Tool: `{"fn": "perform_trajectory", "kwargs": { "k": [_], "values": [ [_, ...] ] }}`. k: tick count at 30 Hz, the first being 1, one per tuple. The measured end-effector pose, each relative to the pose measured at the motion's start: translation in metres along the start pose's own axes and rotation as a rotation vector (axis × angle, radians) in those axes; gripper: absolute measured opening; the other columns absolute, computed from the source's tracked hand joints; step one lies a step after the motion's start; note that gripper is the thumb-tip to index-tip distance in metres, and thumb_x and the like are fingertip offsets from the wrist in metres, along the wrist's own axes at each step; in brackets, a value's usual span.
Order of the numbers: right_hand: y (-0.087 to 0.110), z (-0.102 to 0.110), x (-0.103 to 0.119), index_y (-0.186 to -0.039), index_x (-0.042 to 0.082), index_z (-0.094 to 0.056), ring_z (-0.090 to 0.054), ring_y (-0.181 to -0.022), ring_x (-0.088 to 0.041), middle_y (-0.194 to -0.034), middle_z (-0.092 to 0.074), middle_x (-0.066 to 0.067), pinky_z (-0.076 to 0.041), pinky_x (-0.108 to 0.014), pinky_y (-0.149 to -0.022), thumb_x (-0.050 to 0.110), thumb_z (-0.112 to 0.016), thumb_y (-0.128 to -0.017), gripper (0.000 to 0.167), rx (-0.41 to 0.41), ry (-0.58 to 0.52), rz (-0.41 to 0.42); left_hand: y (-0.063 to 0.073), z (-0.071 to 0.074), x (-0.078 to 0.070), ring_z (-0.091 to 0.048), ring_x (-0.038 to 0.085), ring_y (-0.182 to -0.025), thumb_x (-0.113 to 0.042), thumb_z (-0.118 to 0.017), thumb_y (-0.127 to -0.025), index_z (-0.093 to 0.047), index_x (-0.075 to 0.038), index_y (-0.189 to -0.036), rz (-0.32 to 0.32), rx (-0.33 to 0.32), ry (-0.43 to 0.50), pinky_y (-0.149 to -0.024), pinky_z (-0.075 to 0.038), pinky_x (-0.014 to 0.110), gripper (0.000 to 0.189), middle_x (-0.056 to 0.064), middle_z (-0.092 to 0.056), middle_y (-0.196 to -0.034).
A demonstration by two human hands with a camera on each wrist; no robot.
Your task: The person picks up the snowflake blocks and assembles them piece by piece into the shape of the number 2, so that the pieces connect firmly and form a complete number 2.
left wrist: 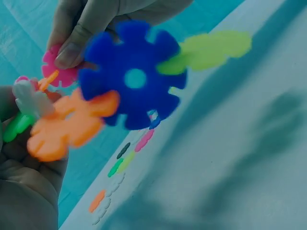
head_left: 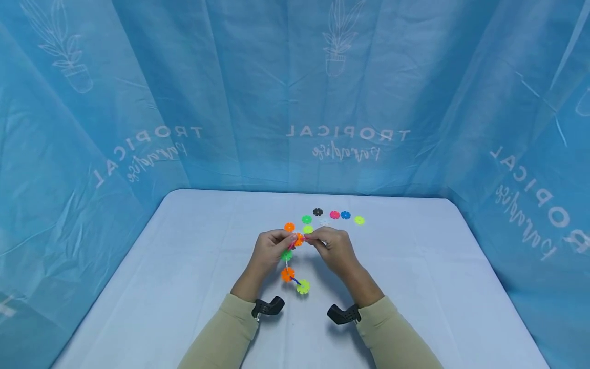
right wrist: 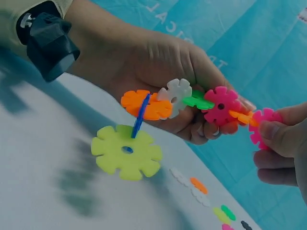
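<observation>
Both hands are on a chain of slotted plastic snowflake discs held above the table. My left hand grips its middle, with fingers around the first pink disc and the green disc. My right hand pinches the pink end disc between thumb and fingers; this disc meets a small orange disc. From the left hand hang a white disc, another orange disc, a blue disc and, lowest, a yellow-green disc.
Loose discs lie flat on the white table beyond the hands: black, pink, blue, yellow-green, green, orange and white. A blue printed curtain encloses the table's back and sides.
</observation>
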State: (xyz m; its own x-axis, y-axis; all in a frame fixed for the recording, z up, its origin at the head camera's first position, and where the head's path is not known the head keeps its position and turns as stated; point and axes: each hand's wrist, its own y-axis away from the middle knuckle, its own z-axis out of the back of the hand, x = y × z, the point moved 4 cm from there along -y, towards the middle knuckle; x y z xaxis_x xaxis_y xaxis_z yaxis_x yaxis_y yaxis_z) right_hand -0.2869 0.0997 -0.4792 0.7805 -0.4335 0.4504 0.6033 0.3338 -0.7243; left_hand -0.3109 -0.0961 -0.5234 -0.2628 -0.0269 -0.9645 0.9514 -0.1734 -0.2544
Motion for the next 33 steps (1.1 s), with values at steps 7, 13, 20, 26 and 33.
{"fn": "perform_trajectory", "kwargs": {
  "k": [7,13,20,26,33],
  "values": [
    [0.001,-0.002,-0.002,-0.1,0.003,-0.082,-0.074,-0.087,-0.015,-0.092,-0.078,-0.004,-0.061,-0.029,-0.078,-0.005,-0.084,-0.087,0.015,0.01,0.006,0.012,-0.002,0.001,0.001,-0.065,0.026,-0.074,-0.02,-0.075,-0.101,-0.08,-0.001,-0.094,0.035,0.019,0.004,-0.07,-0.059,0.028,0.021,0.011,-0.073,-0.083],
    [0.003,-0.002,-0.006,-0.103,0.004,-0.083,-0.074,-0.088,-0.013,-0.094,-0.078,-0.001,-0.06,-0.026,-0.079,-0.001,-0.085,-0.088,0.016,0.023,0.007,-0.011,-0.004,0.001,0.007,-0.066,0.025,-0.077,-0.026,-0.074,-0.103,-0.08,-0.002,-0.101,0.06,0.052,0.02,-0.073,-0.059,0.03,0.025,0.015,-0.072,-0.087],
    [0.004,-0.002,-0.007,-0.109,0.003,-0.081,-0.074,-0.095,-0.013,-0.102,-0.079,-0.002,-0.059,-0.026,-0.082,0.002,-0.086,-0.088,0.022,0.043,-0.001,-0.046,-0.003,0.0,0.006,-0.065,0.026,-0.083,-0.029,-0.075,-0.102,-0.081,-0.006,-0.107,0.085,0.106,-0.025,-0.078,-0.057,0.032,0.025,0.015,-0.073,-0.091],
    [0.003,0.004,-0.014,-0.115,0.005,-0.078,-0.074,-0.095,-0.013,-0.104,-0.078,-0.003,-0.06,-0.029,-0.082,0.008,-0.086,-0.09,0.026,0.091,-0.01,-0.108,-0.002,0.003,0.004,-0.067,0.028,-0.086,-0.033,-0.075,-0.101,-0.083,-0.009,-0.104,0.092,0.123,-0.051,-0.081,-0.057,0.035,0.025,0.011,-0.074,-0.089],
    [0.012,0.017,-0.049,-0.116,0.005,-0.077,-0.071,-0.087,-0.016,-0.097,-0.075,-0.004,-0.061,-0.033,-0.079,0.007,-0.085,-0.092,0.025,0.044,0.188,-0.468,-0.004,0.008,0.006,-0.064,0.03,-0.084,-0.034,-0.074,-0.102,-0.082,-0.011,-0.102,0.1,0.026,-0.067,-0.081,-0.057,0.036,0.025,0.01,-0.073,-0.088]
  ]
}}
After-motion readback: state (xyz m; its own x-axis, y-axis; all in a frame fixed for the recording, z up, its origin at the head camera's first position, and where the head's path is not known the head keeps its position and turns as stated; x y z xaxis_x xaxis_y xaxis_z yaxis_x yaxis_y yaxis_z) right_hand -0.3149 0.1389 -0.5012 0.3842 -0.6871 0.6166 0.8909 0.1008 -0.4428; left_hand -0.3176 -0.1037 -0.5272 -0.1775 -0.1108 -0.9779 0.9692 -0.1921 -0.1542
